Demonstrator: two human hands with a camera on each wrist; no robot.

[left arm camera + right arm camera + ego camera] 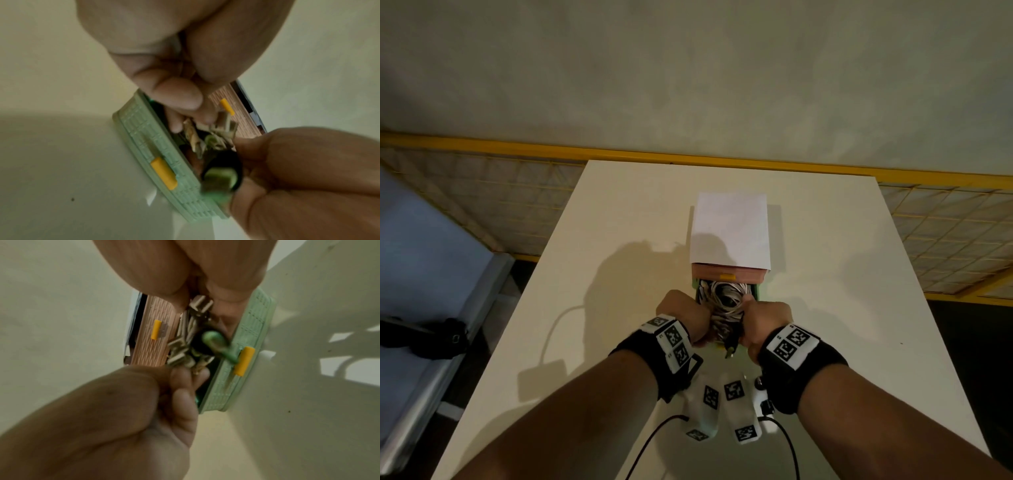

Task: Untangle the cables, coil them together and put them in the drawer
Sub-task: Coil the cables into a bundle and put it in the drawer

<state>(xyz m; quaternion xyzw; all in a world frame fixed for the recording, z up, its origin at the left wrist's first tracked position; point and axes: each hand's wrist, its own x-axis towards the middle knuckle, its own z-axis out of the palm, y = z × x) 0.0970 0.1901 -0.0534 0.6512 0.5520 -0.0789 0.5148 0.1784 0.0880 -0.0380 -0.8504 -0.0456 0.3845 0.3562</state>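
A coil of white cables (pixel 726 305) lies in the open green drawer (pixel 757 291), the lowest one of a small drawer unit on the white table (pixel 619 222). My left hand (pixel 683 313) grips the coil's left side and my right hand (pixel 767 320) grips its right side. A black plug (pixel 732 342) pokes out of the coil over the drawer's front. In the left wrist view my left fingers (pixel 185 100) curl onto the cables (pixel 218 129) above the green drawer front (pixel 148 146). The right wrist view shows the cables (pixel 185 331) between the shut pink drawer (pixel 152 337) and the green front (pixel 246 340).
A white sheet of paper (pixel 729 233) lies on top of the drawer unit. A white adapter (pixel 544 368) with its cord rests on the table to the left. White marker-tagged blocks (pixel 722 407) and black leads lie near the front edge. A yellow wire fence (pixel 945 222) stands behind.
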